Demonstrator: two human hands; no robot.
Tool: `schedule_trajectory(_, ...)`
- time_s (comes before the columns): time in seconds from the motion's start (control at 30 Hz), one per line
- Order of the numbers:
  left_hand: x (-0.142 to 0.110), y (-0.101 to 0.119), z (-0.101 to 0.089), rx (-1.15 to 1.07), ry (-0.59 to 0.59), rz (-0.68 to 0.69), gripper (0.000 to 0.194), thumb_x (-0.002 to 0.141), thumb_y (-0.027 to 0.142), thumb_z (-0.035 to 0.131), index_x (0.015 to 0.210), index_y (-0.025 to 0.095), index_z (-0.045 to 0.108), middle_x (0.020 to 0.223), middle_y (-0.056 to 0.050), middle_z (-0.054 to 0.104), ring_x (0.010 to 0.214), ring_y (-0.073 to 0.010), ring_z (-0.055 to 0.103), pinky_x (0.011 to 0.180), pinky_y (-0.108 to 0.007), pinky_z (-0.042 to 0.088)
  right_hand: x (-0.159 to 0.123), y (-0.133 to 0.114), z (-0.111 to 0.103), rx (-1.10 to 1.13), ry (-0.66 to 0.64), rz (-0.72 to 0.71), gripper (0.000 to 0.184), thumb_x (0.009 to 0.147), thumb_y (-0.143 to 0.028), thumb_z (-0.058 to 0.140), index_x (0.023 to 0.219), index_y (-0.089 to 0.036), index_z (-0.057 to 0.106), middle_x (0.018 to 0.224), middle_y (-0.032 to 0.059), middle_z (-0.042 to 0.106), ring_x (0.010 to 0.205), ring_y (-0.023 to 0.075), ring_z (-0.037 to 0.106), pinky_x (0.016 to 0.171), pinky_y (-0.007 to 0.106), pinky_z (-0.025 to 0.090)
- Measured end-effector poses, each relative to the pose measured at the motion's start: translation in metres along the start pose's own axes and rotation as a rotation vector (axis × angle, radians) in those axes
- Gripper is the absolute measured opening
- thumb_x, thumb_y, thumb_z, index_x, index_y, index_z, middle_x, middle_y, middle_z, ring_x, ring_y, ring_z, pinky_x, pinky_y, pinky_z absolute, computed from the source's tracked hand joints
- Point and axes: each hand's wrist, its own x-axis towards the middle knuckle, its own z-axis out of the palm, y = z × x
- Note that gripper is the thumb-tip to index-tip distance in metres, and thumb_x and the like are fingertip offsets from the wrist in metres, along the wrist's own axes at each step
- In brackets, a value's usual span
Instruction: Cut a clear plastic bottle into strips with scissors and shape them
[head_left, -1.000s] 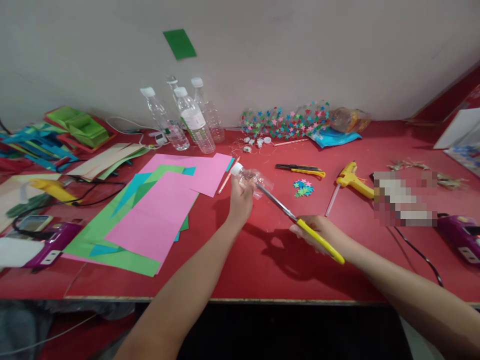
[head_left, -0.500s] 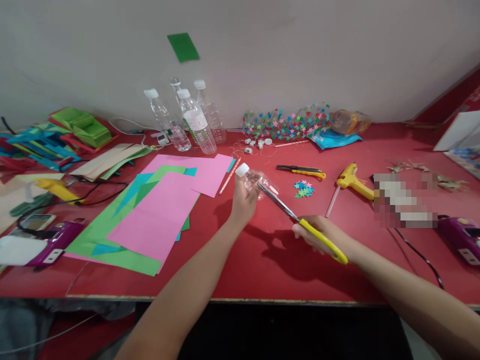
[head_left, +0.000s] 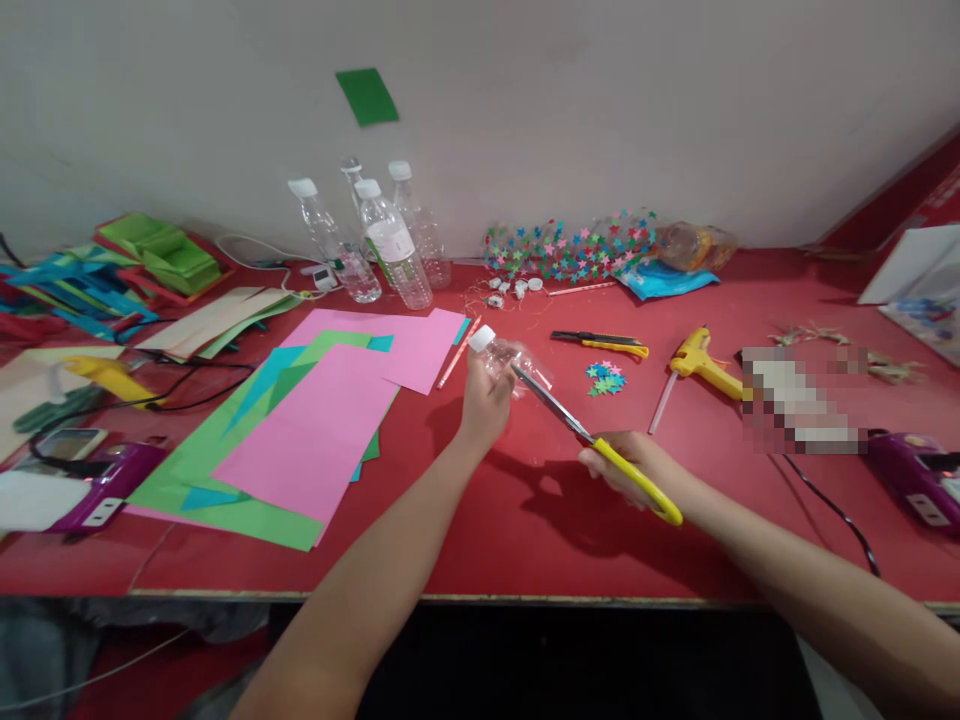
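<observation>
My left hand (head_left: 486, 398) grips the top piece of a clear plastic bottle (head_left: 529, 366), its white cap (head_left: 481, 338) pointing up and to the left. Held in my right hand (head_left: 626, 462) is a pair of scissors (head_left: 556, 402) with yellow handles. The blades reach up to the bottle piece beside my left fingertips; whether plastic lies between them I cannot tell. Both hands are above the red table (head_left: 465, 540), casting shadows on it. Just right of the bottle piece lies a small pile of coloured stars (head_left: 604, 378).
Pink, green and blue paper sheets (head_left: 300, 430) cover the left. Several clear bottles (head_left: 409, 260) stand by the wall, near a star-covered bottle (head_left: 570, 246). A yellow box cutter (head_left: 600, 342) and a yellow glue gun (head_left: 705, 366) lie to the right. Purple power strips (head_left: 112, 485) sit at both sides.
My right hand and the scissors have shifted slightly left. The left hand keeps its hold on the bottle piece, almost unmoved.
</observation>
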Motion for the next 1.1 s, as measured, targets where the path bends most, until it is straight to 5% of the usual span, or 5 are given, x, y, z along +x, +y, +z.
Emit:
schedule_trajectory(0.17,-0.001,0.002,0.001,0.112,-0.083,0.147,0.034,0.089,0.050,0.056,0.109,0.023,0.050,0.101,-0.007,0.063,0.093,-0.0193,0.062,0.090,-0.038,0.048,-0.001,0.001,-0.004,-0.010,-0.007,-0.018,0.045,0.087,-0.062,0.051,0.072,-0.019,0.050,0.053,-0.0058,0.043,0.043,0.0088,0.044,0.042,0.021,0.031)
schedule_trajectory(0.57,-0.002,0.002,-0.001,0.148,-0.087,0.164,0.046,0.087,0.061,0.053,0.113,0.023,0.049,0.105,-0.009,0.061,0.097,-0.0204,0.062,0.094,-0.040,0.048,-0.001,-0.002,-0.001,-0.049,0.048,-0.044,0.048,0.084,-0.060,0.057,0.062,-0.022,0.039,0.048,-0.0071,0.036,0.039,0.0070,0.035,0.041,0.023,0.021)
schedule_trajectory(1.1,-0.008,0.002,0.000,0.353,-0.117,0.197,0.030,0.088,0.032,0.057,0.114,0.021,0.046,0.108,-0.011,0.059,0.102,-0.0226,0.060,0.094,-0.044,0.050,-0.002,0.005,-0.006,-0.088,0.050,-0.042,0.043,0.086,-0.059,0.056,0.070,-0.020,0.048,0.053,-0.0065,0.041,0.043,0.0076,0.038,0.043,0.023,0.024)
